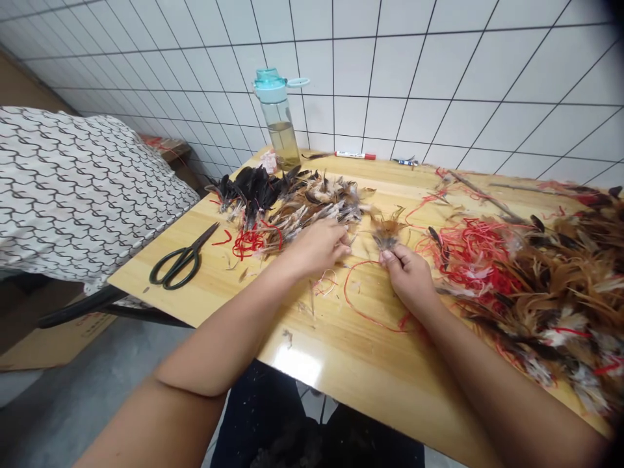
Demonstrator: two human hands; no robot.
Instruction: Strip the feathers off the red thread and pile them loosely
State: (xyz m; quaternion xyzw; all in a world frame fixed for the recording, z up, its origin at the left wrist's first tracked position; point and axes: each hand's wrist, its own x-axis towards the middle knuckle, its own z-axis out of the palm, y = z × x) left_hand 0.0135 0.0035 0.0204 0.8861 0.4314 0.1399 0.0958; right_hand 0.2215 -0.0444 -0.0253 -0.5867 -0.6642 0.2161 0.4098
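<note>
Between the thumb and fingers of my right hand (412,276) is a small bunch of brown and grey feathers (387,233), its fluffy tips pointing away from me. A red string (347,292) loops over the table just left of that hand. My left hand (319,246) rests at the near edge of a pile of loose brown and white feathers (316,211). Its fingers are curled in, and whatever they pinch is hidden. Black feathers (256,192) lie at the pile's left side, with short red string pieces (248,242) in front.
Black-handled scissors (182,261) lie at the table's left. A water bottle (280,123) stands by the tiled wall, near a red-capped marker (355,155). On the right are tangled red string (480,253), a big heap of brown feathers (560,266) and a thin stick (487,197).
</note>
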